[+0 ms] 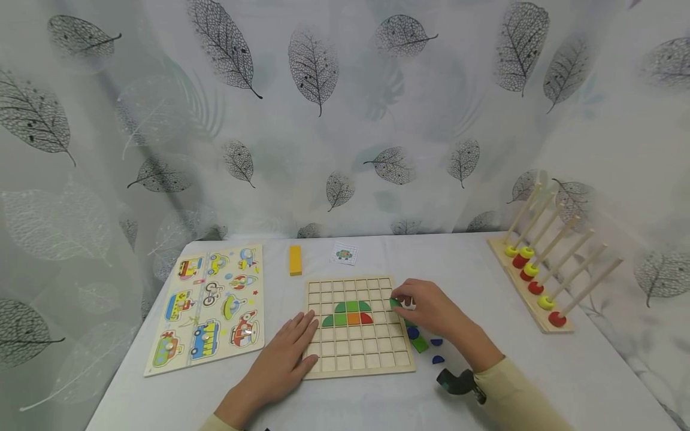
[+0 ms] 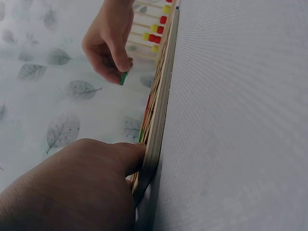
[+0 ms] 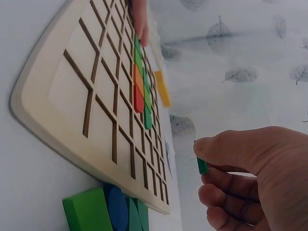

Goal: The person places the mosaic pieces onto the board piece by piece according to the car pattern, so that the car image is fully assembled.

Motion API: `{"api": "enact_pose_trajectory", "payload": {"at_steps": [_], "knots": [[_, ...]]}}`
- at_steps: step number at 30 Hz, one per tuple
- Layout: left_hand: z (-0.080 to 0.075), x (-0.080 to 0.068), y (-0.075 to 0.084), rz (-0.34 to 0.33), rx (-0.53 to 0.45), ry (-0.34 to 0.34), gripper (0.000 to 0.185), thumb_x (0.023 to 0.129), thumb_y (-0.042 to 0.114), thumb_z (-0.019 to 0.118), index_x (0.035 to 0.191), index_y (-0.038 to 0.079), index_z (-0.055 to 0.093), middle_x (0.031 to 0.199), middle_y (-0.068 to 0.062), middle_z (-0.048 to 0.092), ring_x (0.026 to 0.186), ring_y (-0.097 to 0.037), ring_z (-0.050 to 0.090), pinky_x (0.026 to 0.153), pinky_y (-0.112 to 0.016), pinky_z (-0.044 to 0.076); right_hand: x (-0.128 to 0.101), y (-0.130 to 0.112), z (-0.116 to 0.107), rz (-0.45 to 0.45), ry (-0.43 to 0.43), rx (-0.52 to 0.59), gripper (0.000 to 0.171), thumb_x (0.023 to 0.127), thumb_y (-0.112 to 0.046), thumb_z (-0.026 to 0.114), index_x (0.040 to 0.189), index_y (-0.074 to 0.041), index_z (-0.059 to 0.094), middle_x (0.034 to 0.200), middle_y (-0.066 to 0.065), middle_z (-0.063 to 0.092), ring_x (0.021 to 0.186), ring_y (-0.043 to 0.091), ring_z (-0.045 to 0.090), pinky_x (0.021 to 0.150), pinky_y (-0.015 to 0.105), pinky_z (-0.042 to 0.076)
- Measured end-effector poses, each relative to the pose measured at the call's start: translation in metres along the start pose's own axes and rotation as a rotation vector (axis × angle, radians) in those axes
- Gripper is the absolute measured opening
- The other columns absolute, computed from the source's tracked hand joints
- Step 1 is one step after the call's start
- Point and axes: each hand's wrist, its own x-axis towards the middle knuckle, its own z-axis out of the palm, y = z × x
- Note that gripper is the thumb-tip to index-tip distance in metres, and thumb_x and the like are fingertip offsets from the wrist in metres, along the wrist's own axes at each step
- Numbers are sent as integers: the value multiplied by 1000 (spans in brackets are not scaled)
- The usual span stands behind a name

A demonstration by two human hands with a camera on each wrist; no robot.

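**Green tile pinched over the grid board**

Centre of the head view: wooden grid board (image 1: pixel 358 326) flat on the counter (image 1: pixel 485 269), pinned at its lower-left edge by the left hand (image 1: pixel 280 362), fingers straight and spread, holding nothing, apparently to keep the board from sliding. Same press seen in the left wrist view, fingers (image 2: pixel 130 156) lying against the board's edge.

Just right of centre: right hand (image 1: pixel 431 308) hovering at the board's right edge, thumb and forefinger pinching a small green tile (image 3: pixel 202 166), clear of the surface, remaining fingers curled beneath. Tile held by its edges, probably so a face can drop flat into a cell.

Already seated in the board's middle rows: a dome of green, orange and red pieces (image 1: pixel 348 313).

Lower right of the board: loose blue and green pieces (image 1: pixel 423 344) on the counter, close to the right hand, within easy reach.

Above the board: a yellow block (image 1: pixel 295 260) and a small pattern card (image 1: pixel 344 254), facing the person, perhaps as a reference.

Left: a vehicle puzzle board (image 1: pixel 210 305). Far right: a peg rack with rings (image 1: pixel 539 275), well apart from both hands
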Motion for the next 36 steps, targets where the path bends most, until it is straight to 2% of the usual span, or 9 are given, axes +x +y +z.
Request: {"api": "enact_pose_trajectory", "payload": {"at_steps": [12,23,36], "knots": [[-1,0,2,0,-10,2,68,112,38,57,167,2,40,177,-12,28,163,-34,25,132,-52,22,3,-11,8,2,-12,17,22,91,-14,90,111,-12,81,94,-11,67,84,10,61,73,27,57],[-3,-1,3,-5,-14,-8,68,112,37,57,167,1,39,177,-13,28,162,-34,25,132,-52,22,7,-13,21,39,-61,39,19,93,-12,88,111,-11,82,96,-10,67,84,7,60,74,28,57],[-3,-1,3,-12,-18,-15,68,112,39,56,167,2,39,178,-12,26,163,-34,24,132,-52,22,8,-14,35,5,-92,2,18,94,-16,87,110,-12,81,95,-9,66,83,10,58,74,32,56]]}}
